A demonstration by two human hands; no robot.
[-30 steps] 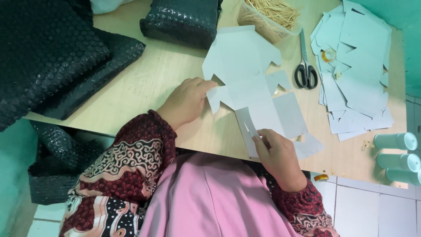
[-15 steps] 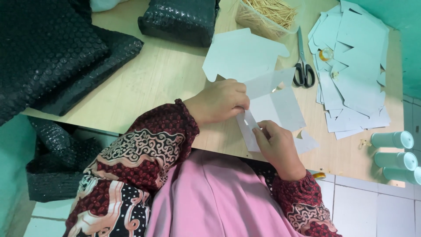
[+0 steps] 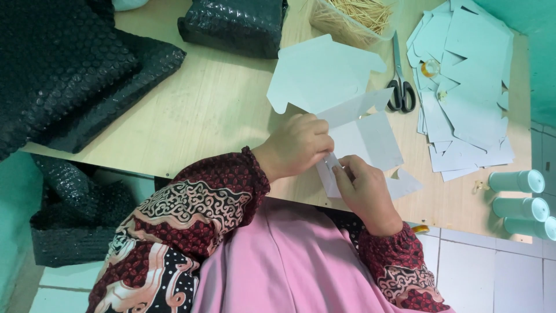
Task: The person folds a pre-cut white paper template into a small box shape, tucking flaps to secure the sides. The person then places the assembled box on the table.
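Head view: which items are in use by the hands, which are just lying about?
In use: left hand and right hand, both on the flat white card cut-out.

Lying about: second cut-out, stack of cut-outs, scissors, tub of sticks, bubble-wrap bundles, capped bottles.

Pale wooden table (image 3: 191, 116): black bubble-wrap bundles (image 3: 75, 69), straw tub (image 3: 353, 20), scissors (image 3: 401, 87), stacked card cutouts (image 3: 463, 87), flat card blank (image 3: 318, 72).
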